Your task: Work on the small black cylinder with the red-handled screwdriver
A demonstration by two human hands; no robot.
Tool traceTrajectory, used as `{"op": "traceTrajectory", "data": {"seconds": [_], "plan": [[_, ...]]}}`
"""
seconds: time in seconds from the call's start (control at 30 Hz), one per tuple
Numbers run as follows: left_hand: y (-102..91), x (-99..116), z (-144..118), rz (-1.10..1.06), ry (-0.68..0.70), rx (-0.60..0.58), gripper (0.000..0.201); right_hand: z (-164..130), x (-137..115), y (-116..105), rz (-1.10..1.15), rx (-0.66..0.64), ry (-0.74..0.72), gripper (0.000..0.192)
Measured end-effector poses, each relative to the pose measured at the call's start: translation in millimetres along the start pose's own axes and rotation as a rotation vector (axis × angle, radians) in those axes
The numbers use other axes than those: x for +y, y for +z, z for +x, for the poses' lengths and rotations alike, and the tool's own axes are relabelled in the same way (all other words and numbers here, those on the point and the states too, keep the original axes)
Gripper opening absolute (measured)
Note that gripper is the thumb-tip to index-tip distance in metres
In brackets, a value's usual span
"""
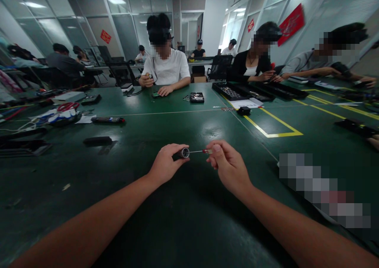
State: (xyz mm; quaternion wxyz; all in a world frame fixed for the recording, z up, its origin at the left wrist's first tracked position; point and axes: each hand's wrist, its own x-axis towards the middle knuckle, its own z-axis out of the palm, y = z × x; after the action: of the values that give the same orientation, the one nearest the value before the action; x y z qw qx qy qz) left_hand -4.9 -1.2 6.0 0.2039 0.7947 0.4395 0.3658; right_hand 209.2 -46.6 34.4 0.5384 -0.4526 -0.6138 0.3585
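My left hand (164,164) grips a short dark cylinder with a silver end, a screwdriver handle (182,153), just above the green table (177,220). My right hand (227,166) pinches a thin metal bit (200,151) with a red band between thumb and fingertips. The bit's tip points at the handle's silver end; whether it sits inside is not clear. Both hands hover near the table's middle front.
A dark screwdriver (107,119) and a flat black block (97,140) lie to the left. Cables and tools (63,114) sit at the far left. Yellow tape lines (274,126) and black trays (241,92) lie to the right. Several people sit across the table.
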Motion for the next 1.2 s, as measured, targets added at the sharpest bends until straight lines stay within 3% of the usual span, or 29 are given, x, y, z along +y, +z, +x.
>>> {"op": "traceTrajectory", "data": {"seconds": [0.1, 0.3, 0.53, 0.77, 0.87, 1.0, 1.07, 1.2], "plan": [[0.5, -0.5, 0.2, -0.003, 0.000, -0.003, 0.039, 0.1, -1.8, -0.1, -0.081, 0.038, 0.014, 0.039], [-0.7, 2.1, 0.8, -0.003, -0.010, 0.008, 0.038, 2.5, -0.8, 1.3, -0.049, 0.079, -0.025, 0.022], [-0.1, 1.2, 0.7, 0.001, -0.015, -0.010, 0.038, 2.6, -0.3, -1.2, -0.115, 0.048, 0.008, 0.036], [-0.1, 1.9, -0.4, 0.014, -0.015, -0.005, 0.040, 2.6, 2.8, 3.2, -0.040, 0.090, -0.019, 0.022], [-0.5, 2.4, -0.4, 0.026, 0.010, 0.002, 0.040, 8.6, 9.2, 4.5, 0.093, 0.146, 0.068, 0.023], [-4.6, 0.4, 2.4, 0.033, 0.039, 0.022, 0.038, 23.0, 21.9, -2.9, 0.478, 0.099, 0.443, 0.026], [-6.8, -0.9, 3.7, 0.040, 0.003, 0.013, 0.038, 27.9, 26.3, -6.8, 0.524, 0.146, 0.451, 0.023], [-5.9, -1.0, 3.5, 0.064, -0.007, 0.001, 0.038, 27.8, 28.4, -5.9, 0.455, 0.238, 0.319, 0.020]]}}
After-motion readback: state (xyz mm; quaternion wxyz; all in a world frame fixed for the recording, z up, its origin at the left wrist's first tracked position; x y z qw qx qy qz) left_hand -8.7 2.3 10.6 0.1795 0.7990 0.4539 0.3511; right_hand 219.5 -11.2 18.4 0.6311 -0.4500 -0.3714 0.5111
